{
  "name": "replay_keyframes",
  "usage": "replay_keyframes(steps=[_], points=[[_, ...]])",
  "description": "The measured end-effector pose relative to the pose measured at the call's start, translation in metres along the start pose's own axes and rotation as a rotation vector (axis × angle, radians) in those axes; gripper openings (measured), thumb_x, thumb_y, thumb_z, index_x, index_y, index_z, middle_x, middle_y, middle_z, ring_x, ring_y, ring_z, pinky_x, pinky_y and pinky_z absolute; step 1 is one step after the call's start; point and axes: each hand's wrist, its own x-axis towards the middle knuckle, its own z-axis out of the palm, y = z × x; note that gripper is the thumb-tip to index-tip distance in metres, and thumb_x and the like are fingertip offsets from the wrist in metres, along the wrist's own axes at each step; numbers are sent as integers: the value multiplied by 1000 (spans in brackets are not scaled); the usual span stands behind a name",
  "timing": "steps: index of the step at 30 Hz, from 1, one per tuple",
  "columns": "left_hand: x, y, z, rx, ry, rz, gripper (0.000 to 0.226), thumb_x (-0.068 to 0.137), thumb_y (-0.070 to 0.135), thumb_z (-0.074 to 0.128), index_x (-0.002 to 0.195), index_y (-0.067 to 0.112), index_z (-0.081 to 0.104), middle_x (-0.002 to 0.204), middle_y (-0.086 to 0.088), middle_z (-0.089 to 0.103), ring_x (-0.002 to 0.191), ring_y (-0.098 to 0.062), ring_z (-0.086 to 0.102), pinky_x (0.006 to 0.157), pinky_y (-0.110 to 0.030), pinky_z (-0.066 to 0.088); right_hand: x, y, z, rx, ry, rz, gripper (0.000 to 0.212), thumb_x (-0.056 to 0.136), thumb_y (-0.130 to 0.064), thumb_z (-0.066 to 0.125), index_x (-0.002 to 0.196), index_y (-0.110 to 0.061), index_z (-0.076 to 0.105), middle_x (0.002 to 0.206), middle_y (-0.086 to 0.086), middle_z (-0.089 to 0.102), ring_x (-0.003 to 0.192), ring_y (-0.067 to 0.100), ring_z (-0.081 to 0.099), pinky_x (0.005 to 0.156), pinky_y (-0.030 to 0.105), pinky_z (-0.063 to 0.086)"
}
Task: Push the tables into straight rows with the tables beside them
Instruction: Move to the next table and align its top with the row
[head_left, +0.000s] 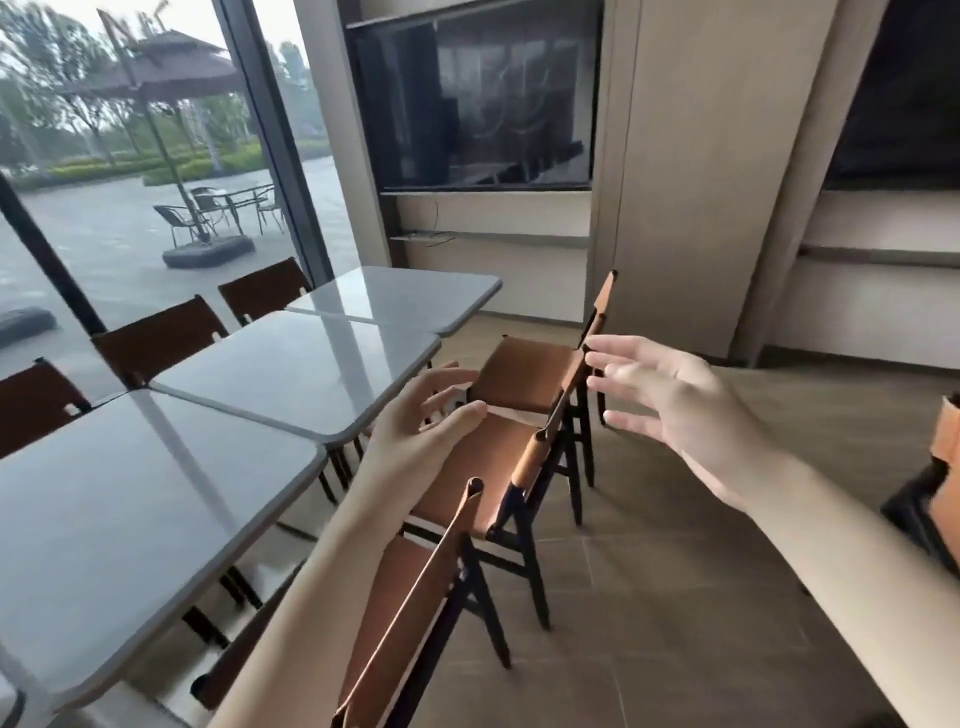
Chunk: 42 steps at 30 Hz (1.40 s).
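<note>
Three grey square-topped tables run diagonally along the window wall: near table (130, 499), middle table (296, 371), far table (400, 296). Not in a straight line. Each top is turned a bit, corners staggered; the middle table's near corner sits just beside or slightly over the near table's far corner, and the far table overlaps behind the middle one's far edge. Tops are glossy, reflecting the window frame.

Left hand (421, 415) is out in front, fingers loose and straight, holding nothing. It hovers just off the right edge of the middle table, over the seat of a tan chair (483, 467); touching the table edge or not is hard to tell from this angle. Right hand (660, 400) is raised, fingers spread and relaxed, blurred, next to the backrest top of the farther tan chair (524, 374), apparently not gripping it. The hands are well apart.

A third tan chair (415, 623) is nearest the camera, backrest toward the viewer. Dark brown chairs (156, 338) line the window side of the tables. On the wall beyond is a dark TV screen (483, 98). Outside the glass are a patio umbrella (161, 67) and metal outdoor chairs (208, 208). Another orange chair (940, 467) is cut off at the right edge.
</note>
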Motion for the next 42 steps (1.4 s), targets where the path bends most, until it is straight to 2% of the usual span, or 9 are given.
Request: replay_keyframes(steps=[2,5,11,16,19,23,27,30,42], points=[[22,4,31,-7,-33,-2,27,87,35,75,113,39,70,131,13,67,124,-1,60,89,-16,47,6,1,-33,15,41,-6,31,103,-19,52,124,-33,69,131,-8,66,120,7,64,107,44,50],[53,9,64,-33,-79,-14,25,90,33,74,114,40,70,126,13,69,119,1,62,72,-6,49,24,4,-68,40,97,-15,30,103,-20,52,123,-34,69,132,-8,66,121,7,64,108,44,50],[136,2,103,-72,-158,6,24,98,19,64,120,28,68,103,20,75,89,4,71,63,-5,49,90,17,-109,113,192,-15,30,103,-16,52,124,-29,70,129,-6,68,119,8,65,105,41,52],[232,-23,125,-51,-182,10,24,98,26,63,120,33,68,107,18,75,96,1,71,75,-8,50,179,30,-134,95,221,-17,29,104,-17,52,120,-30,72,129,-6,69,118,9,66,104,41,53],[295,-43,131,-58,-178,-6,21,98,27,63,116,38,70,105,12,77,96,-3,72,72,-8,50,246,29,-145,91,232,-23,29,104,-17,52,119,-30,73,129,-6,69,118,10,66,104,42,53],[379,-61,134,-43,-190,-17,20,99,27,63,113,38,70,101,17,77,95,-2,71,72,-8,48,336,25,-157,121,263,-40,28,103,-17,52,120,-28,72,129,-5,70,117,10,67,106,44,52],[457,-74,149,-42,-197,-3,22,89,41,63,110,44,71,108,21,74,102,-1,69,99,-37,54,397,28,-175,94,284,-29,28,103,-18,53,121,-29,72,129,-5,70,118,9,67,103,42,53],[503,-79,169,-64,-229,31,24,89,40,59,109,44,72,112,20,73,112,3,65,108,-45,47,432,29,-200,89,327,-40,28,103,-18,53,120,-28,73,128,-5,70,118,9,67,102,42,54],[680,-113,304,-100,-281,52,25,87,44,59,108,43,73,109,14,74,113,-6,66,110,-49,46,576,65,-341,65,410,-19,25,103,-17,54,115,-26,75,126,-4,71,116,11,68,103,44,53]])
